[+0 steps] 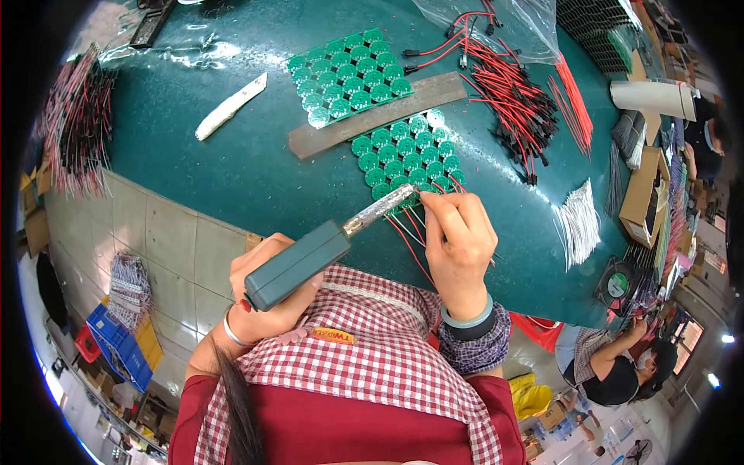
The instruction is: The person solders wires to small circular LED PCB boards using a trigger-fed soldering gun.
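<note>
My left hand (257, 257) is wrapped round the dark green body of a soldering gun (301, 267). Its metal barrel slants up and right to the lower edge of a panel of round green circuit boards (403, 157). At the barrel's tip, the fingertips of my right hand (463, 242) are pinched together; what they hold is hidden. Red and white wires (406, 236) trail from that panel edge, partly under my right hand. A flat grey-brown bar (380, 115) lies across the panel's top, and beyond it rests a second green panel (346, 75).
Red-and-black wires with connectors (513, 101) are heaped at the far right, near bundles of red wires (572, 108) and white wires (579, 225). A white-wrapped blade-shaped tool (231, 107) lies left of the panels. Another wire bundle (77, 124) hangs at the left edge. A small fan (618, 284) stands right.
</note>
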